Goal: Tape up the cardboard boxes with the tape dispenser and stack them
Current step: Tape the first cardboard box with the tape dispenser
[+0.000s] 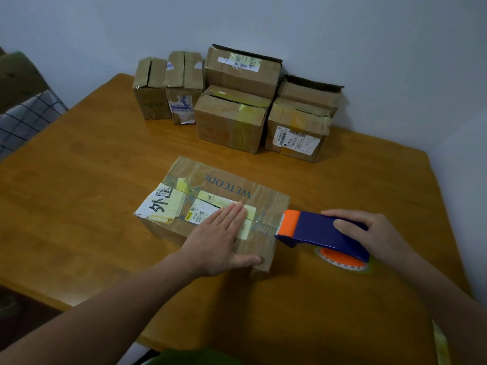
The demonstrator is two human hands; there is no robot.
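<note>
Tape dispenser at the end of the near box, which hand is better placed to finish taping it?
Right. The right hand grips the tape dispenser, whose orange end sits at the right edge of the near box. The left hand lies flat on the box top, steadying it.

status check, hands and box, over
Left hand flat on near box. Right hand grips tape dispenser at box's right end. Other boxes apart, farther back.

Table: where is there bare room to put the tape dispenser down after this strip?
Widest bare wood: left of the near box, out to the table edge. A bare strip runs between that box and the back boxes. Also nearside of the tape dispenser. Crowded: far edge, by the wall.
</note>
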